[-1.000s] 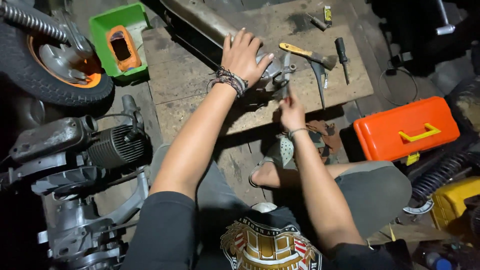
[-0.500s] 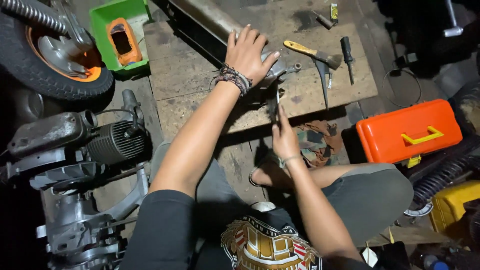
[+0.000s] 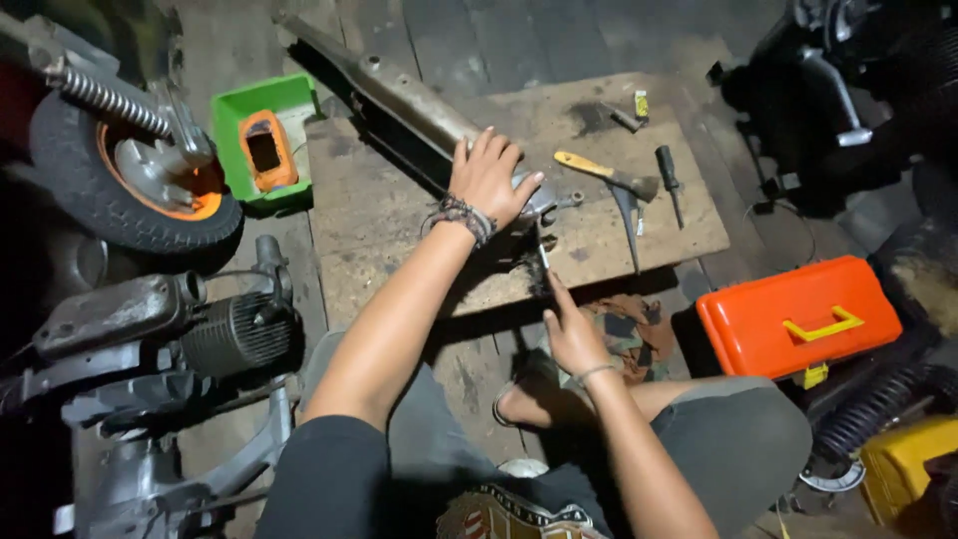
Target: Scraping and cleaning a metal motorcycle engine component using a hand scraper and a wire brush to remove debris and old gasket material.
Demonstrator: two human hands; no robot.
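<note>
The right hand (image 3: 571, 334) sits lower than a second ago: then its fingers were up on the wooden board (image 3: 379, 210), close under the left hand (image 3: 489, 180) at the end of the long metal part (image 3: 399, 95). Now it is off the board's near edge, index finger pointing up at that edge, just beside the crumpled rag (image 3: 624, 324). Half a second ago it was already partway down.

The left hand's fingers now lie closer together on the metal part; earlier they were splayed wider.

The thin rod (image 3: 542, 255) below the left hand is now uncovered, no longer hidden by the right hand.
</note>
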